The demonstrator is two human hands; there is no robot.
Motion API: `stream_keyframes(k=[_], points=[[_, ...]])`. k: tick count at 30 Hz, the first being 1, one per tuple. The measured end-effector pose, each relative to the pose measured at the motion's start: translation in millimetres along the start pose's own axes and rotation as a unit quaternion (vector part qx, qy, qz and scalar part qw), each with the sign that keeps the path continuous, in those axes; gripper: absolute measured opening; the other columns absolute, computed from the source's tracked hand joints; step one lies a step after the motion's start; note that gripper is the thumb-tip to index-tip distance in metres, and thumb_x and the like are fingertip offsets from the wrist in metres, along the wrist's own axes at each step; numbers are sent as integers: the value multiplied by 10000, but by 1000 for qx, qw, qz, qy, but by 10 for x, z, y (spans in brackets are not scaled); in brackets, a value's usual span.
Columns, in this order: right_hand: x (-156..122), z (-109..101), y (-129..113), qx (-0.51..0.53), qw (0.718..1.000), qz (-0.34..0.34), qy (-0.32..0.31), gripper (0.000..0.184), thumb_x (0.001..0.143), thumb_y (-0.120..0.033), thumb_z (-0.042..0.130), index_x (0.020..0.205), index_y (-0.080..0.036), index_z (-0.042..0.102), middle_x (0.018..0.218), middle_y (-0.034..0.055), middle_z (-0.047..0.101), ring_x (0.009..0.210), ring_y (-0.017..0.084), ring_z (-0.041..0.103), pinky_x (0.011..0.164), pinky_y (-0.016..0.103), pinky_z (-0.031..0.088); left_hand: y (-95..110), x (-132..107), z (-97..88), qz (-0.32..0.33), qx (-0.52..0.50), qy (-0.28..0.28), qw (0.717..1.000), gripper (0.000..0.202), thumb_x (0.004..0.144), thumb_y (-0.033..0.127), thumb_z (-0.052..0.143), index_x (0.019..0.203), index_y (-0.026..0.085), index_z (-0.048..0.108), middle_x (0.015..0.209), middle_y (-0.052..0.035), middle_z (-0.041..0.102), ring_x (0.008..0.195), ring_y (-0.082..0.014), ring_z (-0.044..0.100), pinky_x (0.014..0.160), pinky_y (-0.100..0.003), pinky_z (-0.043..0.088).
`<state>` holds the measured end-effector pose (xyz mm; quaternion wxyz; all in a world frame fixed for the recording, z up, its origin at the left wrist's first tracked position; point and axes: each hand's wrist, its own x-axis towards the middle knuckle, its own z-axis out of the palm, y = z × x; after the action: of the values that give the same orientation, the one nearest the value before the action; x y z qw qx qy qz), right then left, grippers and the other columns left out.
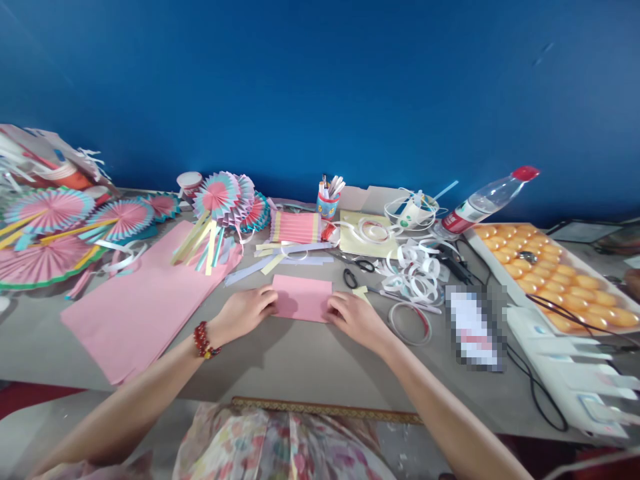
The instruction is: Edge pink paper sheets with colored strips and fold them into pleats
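A small pink paper sheet (301, 297) lies in front of me on the grey table. My left hand (250, 311) pinches its left edge, fingers curled and closed. At the opposite edge, my right hand (357, 320) grips the paper in the same way, with thumb and fingers together. The fingertips partly cover both short ends. Just beyond the sheet lie lavender and yellow paper strips (280, 261) and a pleated pink paper piece with yellow edges (296, 227). Black-handled scissors (351, 277) rest beyond my right hand.
Large pink sheets (145, 300) and folded paper fans (55, 212) fill the left. Curled white strips (417, 270), a bottle (480, 208) and a pixelated item (473, 330) are to the right, near a tray of round orange things (555, 267) and a white power strip (555, 373).
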<state>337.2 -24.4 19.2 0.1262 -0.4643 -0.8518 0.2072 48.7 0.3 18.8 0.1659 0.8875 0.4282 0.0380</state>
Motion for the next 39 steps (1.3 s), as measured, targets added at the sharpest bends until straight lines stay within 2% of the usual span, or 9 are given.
stream_keyframes(k=[9,17,21,25,27,32,36,39], points=[[-69,90,5,-38,999,0,31,142,960,-285,555,871,-182,593,907,48,630,856,185,561,791,296,384,-18,-15,28,15,28,-1,999,152,994,269,426,896,204,523,909,5,595,711,-137,599,572,-252,348],[-164,253,30,-152,985,-33,72,167,987,-229,476,914,-177,617,938,72,639,867,210,526,808,332,363,-33,-112,184,39,74,14,996,187,1001,195,386,937,189,561,969,-45,588,844,-174,576,684,-265,409],[-178,228,-55,-190,974,-105,57,204,973,-165,461,1080,-209,629,1033,74,640,902,213,514,813,338,361,-10,-123,160,90,105,17,990,242,980,142,410,1138,223,574,1118,-63,579,986,-215,544,805,-318,428],[-147,199,-153,-205,966,-154,38,268,989,-180,443,1207,-215,595,1060,73,642,945,216,514,815,346,381,33,-57,62,188,152,6,970,480,978,124,425,1415,321,401,1277,-53,540,1145,-245,478,965,-389,387],[-133,206,-178,-213,965,-151,24,250,982,-177,461,1180,-198,611,1048,76,645,944,216,515,798,342,396,45,-20,25,212,147,0,966,543,976,115,432,1466,324,327,1315,-46,530,1194,-238,458,1018,-391,362],[-164,271,-216,-206,972,-113,-3,201,955,-176,511,1105,-187,645,1079,82,638,969,220,510,750,332,426,-8,10,49,246,123,-1,961,560,973,110,433,1474,331,321,1269,-36,572,1188,-208,491,1051,-372,360],[-234,305,-284,-201,977,-67,3,307,937,-166,501,1227,-189,600,1141,94,625,1022,236,499,791,354,444,-44,3,99,252,147,-11,956,564,959,86,419,1478,288,332,1266,-39,582,1178,-231,492,1068,-405,348],[-289,310,-363,-198,979,-34,11,395,923,-161,502,1315,-182,544,1150,107,625,1024,247,500,826,380,449,36,-31,133,241,162,-2,957,523,948,72,403,1437,258,414,1306,-46,567,1176,-231,498,1078,-402,351]])
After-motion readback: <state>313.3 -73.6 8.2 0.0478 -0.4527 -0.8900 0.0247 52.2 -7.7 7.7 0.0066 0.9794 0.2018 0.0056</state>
